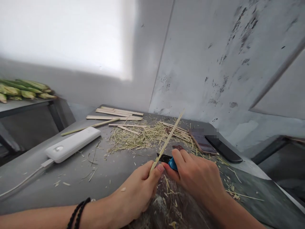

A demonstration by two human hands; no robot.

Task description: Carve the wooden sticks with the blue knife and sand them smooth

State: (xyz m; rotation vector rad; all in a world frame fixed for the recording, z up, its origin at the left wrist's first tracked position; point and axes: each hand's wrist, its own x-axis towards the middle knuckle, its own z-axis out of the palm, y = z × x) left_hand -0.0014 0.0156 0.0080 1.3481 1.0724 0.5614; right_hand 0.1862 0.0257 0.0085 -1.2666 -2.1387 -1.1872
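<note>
My left hand (139, 187) is closed in a pinch on the near end of a thin pale bamboo strip (170, 135), which slants up and away to the right. My right hand (199, 176) is wrapped round a blue-handled knife (168, 160); its dark blade lies against the strip just above my left fingers. Both hands hover over a plastic-covered patch of the grey table (71, 178), close to its near edge. A black cord bracelet circles my left wrist.
A heap of bamboo shavings (140, 136) lies beyond the hands, with flat split strips (116, 114) behind it. A white power bank (72, 144) with cable sits left. Two phones (212, 144) lie right. Green stalks (21, 90) rest on a side shelf. Walls close in behind.
</note>
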